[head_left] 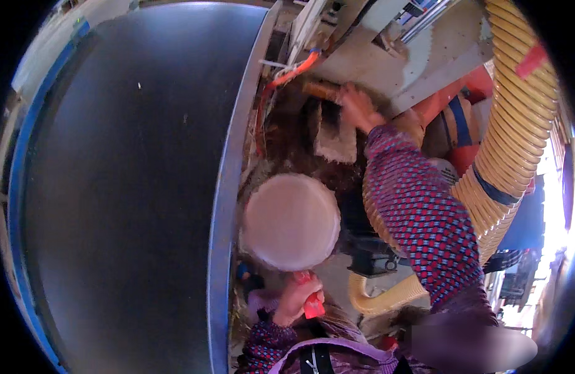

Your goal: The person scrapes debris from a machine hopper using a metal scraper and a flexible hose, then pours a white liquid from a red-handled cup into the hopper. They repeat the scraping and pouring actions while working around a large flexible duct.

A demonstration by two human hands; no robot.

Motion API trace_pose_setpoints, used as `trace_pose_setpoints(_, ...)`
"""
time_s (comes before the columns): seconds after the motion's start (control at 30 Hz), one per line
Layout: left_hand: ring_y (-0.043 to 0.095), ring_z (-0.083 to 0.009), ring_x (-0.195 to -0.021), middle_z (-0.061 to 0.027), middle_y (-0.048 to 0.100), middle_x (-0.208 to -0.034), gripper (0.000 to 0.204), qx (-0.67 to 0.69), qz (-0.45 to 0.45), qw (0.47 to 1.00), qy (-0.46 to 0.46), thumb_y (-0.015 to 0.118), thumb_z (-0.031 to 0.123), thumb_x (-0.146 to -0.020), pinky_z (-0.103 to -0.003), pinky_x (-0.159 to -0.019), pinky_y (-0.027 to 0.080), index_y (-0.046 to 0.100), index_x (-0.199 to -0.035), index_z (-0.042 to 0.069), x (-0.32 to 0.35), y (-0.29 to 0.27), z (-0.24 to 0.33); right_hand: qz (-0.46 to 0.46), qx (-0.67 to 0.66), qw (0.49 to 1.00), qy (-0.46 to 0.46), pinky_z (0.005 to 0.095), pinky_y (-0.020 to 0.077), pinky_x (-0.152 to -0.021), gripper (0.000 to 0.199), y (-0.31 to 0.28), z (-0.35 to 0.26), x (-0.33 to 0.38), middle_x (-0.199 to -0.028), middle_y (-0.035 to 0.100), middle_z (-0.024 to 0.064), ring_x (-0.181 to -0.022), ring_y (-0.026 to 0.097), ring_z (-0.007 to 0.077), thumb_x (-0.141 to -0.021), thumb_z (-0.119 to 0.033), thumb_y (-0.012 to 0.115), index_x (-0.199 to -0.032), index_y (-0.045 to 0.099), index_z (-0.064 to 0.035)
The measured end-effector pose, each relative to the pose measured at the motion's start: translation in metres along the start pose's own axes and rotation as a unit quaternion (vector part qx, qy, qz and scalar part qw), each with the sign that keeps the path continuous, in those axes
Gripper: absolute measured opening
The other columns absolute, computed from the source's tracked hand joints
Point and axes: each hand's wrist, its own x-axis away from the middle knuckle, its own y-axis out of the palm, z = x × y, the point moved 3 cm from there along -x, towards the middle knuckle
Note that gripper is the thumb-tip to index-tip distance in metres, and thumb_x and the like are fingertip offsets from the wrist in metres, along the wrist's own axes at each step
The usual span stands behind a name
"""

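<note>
My left hand point(298, 299) is closed round a red handle point(314, 306) near the lower middle. The top of this handle meets the edge of a large round pale disc point(292, 221), perhaps a pan or lid; I cannot tell if they are joined. My right arm, in a patterned sleeve, reaches far forward. Slightly blurred, my right hand point(359, 109) is closed on a short brown bar point(321, 91) that looks wooden. Just below it, a pale rough-edged block point(336, 144) with a dark hollow stands over the dusty floor.
A wide dark panel point(131, 187) with a metal rim fills the left side. A thick ribbed yellow hose point(518, 106) curves down the right. An orange cable point(297, 71) hangs by the machine frame at the top. A black fitting point(371, 262) and another yellow hose point(393, 296) lie lower right.
</note>
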Motion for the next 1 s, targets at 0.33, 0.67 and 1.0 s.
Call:
trace_pose_setpoints(0.33,0.054,-0.0144,-0.054,-0.0039,0.051,-0.064,0.009,0.043,0.022,0.999,0.008,0.055,0.007,-0.079,-0.028,-0.051,0.044,0.047,-0.074,0.008,-0.008,-0.019,-0.019,-0.237,-0.143,0.956,0.093,0.0336,0.0426,-0.085,0.062,-0.101,0.104,0.006,-0.118,0.047,0.0195,-0.102,0.052,0.0289,-0.061,-0.027,0.064,-0.116,0.051,-0.0019)
trace_pose_setpoints(0.67,0.055,-0.0161,-0.052,-0.0042,0.05,-0.062,0.018,0.051,0.002,0.997,0.066,0.056,0.0,-0.075,-0.029,-0.047,0.044,0.04,-0.07,0.009,0.005,-0.021,-0.029,-0.137,-0.177,0.973,-0.057,0.0363,0.046,-0.072,0.046,-0.064,0.063,0.006,-0.084,0.06,0.0196,-0.078,0.058,0.0297,-0.063,-0.024,0.064,-0.1,0.056,0.0005)
trace_pose_setpoints(1.0,0.055,-0.0163,-0.05,-0.0039,0.05,-0.062,0.019,0.054,0.016,0.996,0.076,0.056,-0.003,-0.074,-0.028,-0.045,0.045,0.042,-0.069,0.009,0.017,-0.009,-0.036,-0.051,-0.067,0.996,-0.036,0.04,0.0427,-0.085,0.057,-0.029,0.043,0.011,-0.109,0.051,0.0197,-0.104,0.049,0.0348,-0.065,-0.02,0.072,-0.113,0.048,0.0006)
